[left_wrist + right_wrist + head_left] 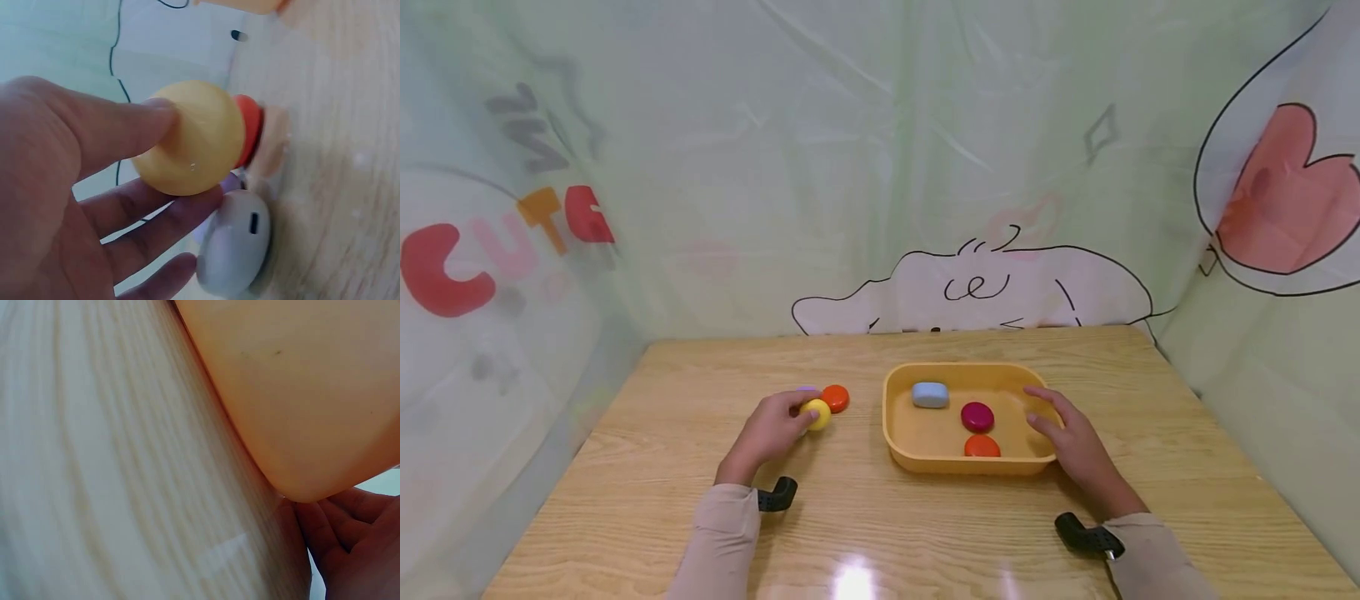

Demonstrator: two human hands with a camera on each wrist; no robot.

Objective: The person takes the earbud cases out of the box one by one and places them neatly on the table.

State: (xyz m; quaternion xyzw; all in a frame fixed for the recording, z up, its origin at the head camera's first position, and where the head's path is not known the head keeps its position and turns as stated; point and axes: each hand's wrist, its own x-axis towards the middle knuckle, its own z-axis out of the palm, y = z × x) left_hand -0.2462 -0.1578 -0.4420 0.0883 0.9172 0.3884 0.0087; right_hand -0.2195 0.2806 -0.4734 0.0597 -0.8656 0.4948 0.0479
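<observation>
My left hand [775, 429] pinches a round yellow disc [817, 414] between thumb and fingers. Beside it on the table are a red-orange disc [836, 398] and a purple piece [807, 388], mostly hidden by the hand. In the left wrist view a rounded white piece [234, 244] with a dark mark sits by the lower fingers. My right hand [1071, 437] holds the right side of a yellow-orange tray [925, 464], thumb over the rim and other fingers against the outer wall. Inside lie a light blue block [930, 395], a magenta disc [977, 417] and another red-orange disc [982, 447].
The tray stands on a wooden table [865, 525]. Pale printed sheets [760, 167] hang along the back and both sides of the table. Each wrist carries a black strap mount [778, 495].
</observation>
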